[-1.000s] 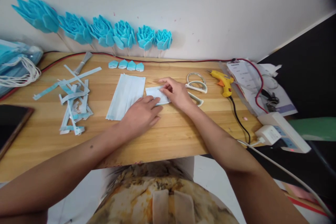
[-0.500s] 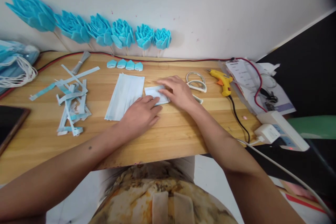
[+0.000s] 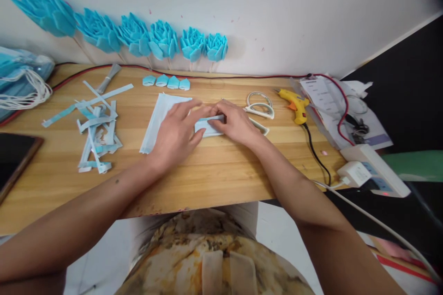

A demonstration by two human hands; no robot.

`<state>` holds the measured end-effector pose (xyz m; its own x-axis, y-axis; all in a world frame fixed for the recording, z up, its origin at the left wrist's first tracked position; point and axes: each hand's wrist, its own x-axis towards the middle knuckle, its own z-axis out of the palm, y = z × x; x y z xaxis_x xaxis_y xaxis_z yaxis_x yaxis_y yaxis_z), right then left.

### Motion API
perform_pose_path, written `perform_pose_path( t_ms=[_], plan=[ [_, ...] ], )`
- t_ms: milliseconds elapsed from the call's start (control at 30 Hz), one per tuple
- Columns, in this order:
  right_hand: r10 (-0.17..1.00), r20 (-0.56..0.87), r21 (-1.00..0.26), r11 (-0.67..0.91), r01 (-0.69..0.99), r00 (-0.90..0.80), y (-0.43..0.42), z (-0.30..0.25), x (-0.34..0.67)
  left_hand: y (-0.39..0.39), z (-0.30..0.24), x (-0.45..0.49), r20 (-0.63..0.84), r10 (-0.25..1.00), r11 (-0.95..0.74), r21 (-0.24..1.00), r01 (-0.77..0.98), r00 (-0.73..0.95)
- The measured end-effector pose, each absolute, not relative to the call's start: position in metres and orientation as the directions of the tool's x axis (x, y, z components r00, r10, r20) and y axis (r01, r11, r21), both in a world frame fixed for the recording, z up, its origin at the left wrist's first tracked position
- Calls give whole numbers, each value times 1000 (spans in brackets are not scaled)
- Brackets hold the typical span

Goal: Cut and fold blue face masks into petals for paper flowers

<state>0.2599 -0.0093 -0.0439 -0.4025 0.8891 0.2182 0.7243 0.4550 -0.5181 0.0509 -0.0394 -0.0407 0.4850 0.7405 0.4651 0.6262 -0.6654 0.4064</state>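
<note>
A small cut piece of light blue face mask (image 3: 209,130) lies on the table between my hands, with a bluer band along its far edge that looks folded over. My right hand (image 3: 237,122) is closed on that far edge, thumb on the near side and fingers curled behind. Reaching in from the left, my left hand (image 3: 176,136) has its fingers stretched out and its thumb apart. Its fingertips meet the right hand's at the far edge, and its thumb tip is by the piece's left side. Under the left hand lies a larger flat mask sheet (image 3: 154,122), partly covered.
Scissors (image 3: 260,109) and a yellow glue gun (image 3: 294,105) lie to the right, near a power strip (image 3: 375,170). Cut strips (image 3: 98,124) are heaped at left, beside a dark tablet (image 3: 15,161). Several folded petals (image 3: 168,81) and blue flowers (image 3: 162,41) stand behind.
My left hand has lifted from the near side of the small piece and moved up toward its far edge. My right fingers have curled in, and a bluer band now shows there.
</note>
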Motion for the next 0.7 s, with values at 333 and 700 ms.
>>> perform_pose_path(
  t_ms=[333, 700],
  plan=[
    [847, 385, -581, 531, 616, -367, -37, -27, 245, -38, -48, 55, 328, 897, -432, 791, 433, 296],
    [950, 169, -767, 295, 570, -263, -25, -37, 250, -32, -54, 62, 96, 970, -79, 993, -82, 223]
  ],
)
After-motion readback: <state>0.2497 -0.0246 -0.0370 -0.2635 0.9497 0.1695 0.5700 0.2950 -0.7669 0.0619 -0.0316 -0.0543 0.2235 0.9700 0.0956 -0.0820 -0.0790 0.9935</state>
